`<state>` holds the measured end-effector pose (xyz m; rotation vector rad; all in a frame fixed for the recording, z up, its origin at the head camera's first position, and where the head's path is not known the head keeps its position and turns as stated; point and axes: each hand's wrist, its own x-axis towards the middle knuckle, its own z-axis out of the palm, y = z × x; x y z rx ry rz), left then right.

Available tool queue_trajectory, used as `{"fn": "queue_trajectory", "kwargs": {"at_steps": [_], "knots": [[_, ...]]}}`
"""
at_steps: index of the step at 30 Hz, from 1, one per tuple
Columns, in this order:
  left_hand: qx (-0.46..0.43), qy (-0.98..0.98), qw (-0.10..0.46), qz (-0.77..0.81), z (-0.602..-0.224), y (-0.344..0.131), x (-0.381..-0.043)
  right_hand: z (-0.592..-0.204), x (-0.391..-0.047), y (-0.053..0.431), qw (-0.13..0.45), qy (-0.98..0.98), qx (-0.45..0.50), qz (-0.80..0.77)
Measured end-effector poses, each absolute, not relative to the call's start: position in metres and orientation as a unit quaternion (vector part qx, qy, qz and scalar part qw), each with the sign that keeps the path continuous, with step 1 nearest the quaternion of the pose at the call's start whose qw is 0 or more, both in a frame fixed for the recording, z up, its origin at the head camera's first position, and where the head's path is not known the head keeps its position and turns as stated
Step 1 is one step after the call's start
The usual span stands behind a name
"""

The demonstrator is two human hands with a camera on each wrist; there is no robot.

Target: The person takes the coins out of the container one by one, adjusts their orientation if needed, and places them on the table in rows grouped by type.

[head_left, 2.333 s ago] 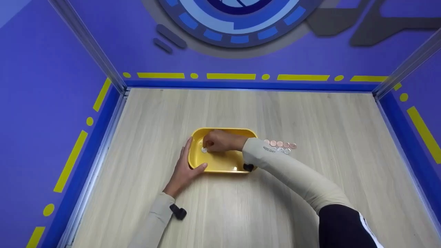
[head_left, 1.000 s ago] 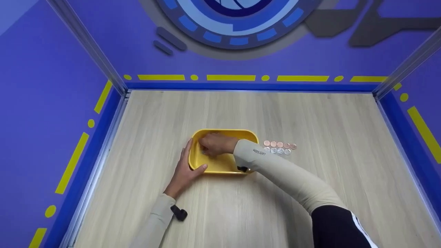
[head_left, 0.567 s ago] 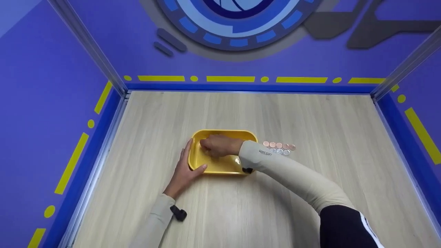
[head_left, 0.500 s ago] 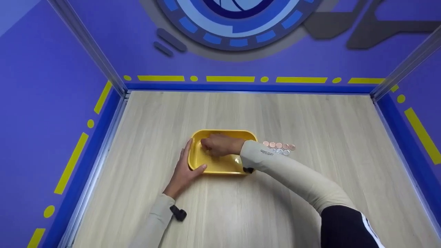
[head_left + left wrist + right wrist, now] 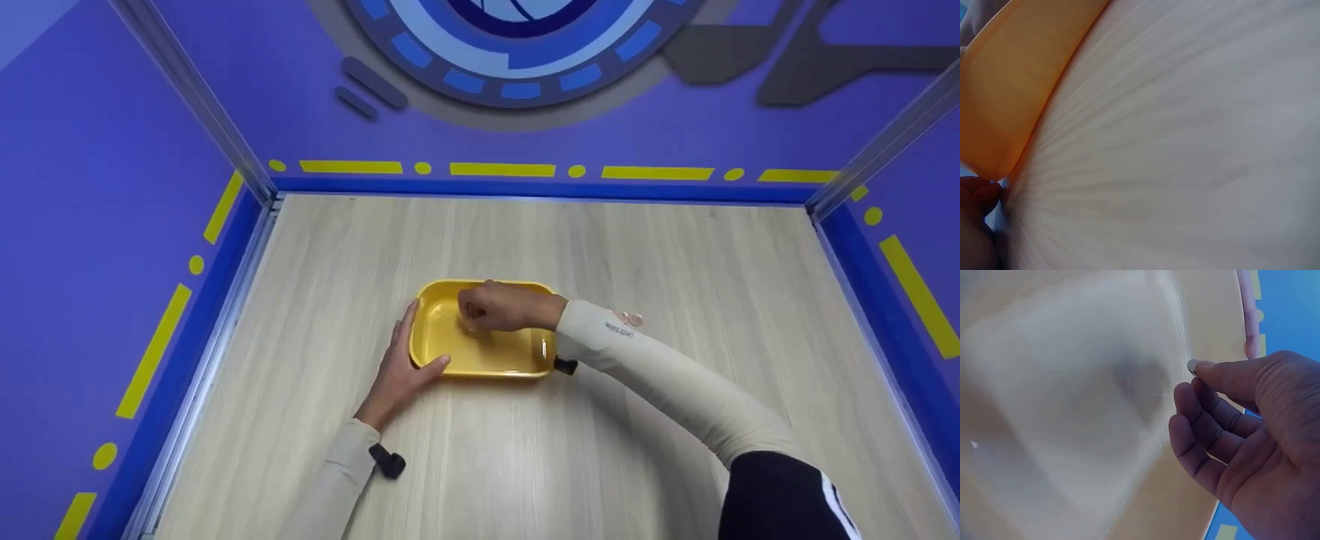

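Observation:
A yellow plastic basin (image 5: 487, 373) sits on the wooden table. My left hand (image 5: 396, 379) grips its left end, thumb over the near rim and fingers along the outer side wall. In the left wrist view, fingertips (image 5: 985, 197) show by the basin's lower corner. My right hand (image 5: 499, 306) is over the inside of the basin, its thumb and index finger pinching a small silver coin (image 5: 1192, 367); the other fingers curl loosely. The basin floor (image 5: 1072, 399) under that hand carries its shadow. To the right, copper coins (image 5: 636, 319) peek out past the right sleeve, which hides the others.
Blue-purple panels with yellow dashes enclose the table (image 5: 337, 247) at the back and both sides. The right forearm (image 5: 660, 375) crosses the basin's right rim. A black wrist strap piece (image 5: 388, 460) sits on the left sleeve.
My right hand has lifted and shifted right from the basin's left part, with the silver coin that lay there taken up. The sleeve now covers most of the coin rows. My left hand stays put.

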<state>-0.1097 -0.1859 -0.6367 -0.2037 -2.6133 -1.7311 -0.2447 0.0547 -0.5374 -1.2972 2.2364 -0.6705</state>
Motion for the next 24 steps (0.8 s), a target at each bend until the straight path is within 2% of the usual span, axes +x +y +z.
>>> {"fn": "queue_trajectory", "kwargs": {"at_steps": [11, 24], "knots": [[-0.057, -0.835, -0.003, -0.547, -0.634, -0.185, -0.110, -0.534, -0.238, 0.086, 0.258, 0.810, -0.436, -0.295], [-0.060, -0.829, 0.003, -0.556, -0.635, -0.183, -0.110, -0.528, -0.227, 0.105, 0.252, 0.814, -0.406, -0.331]]}}
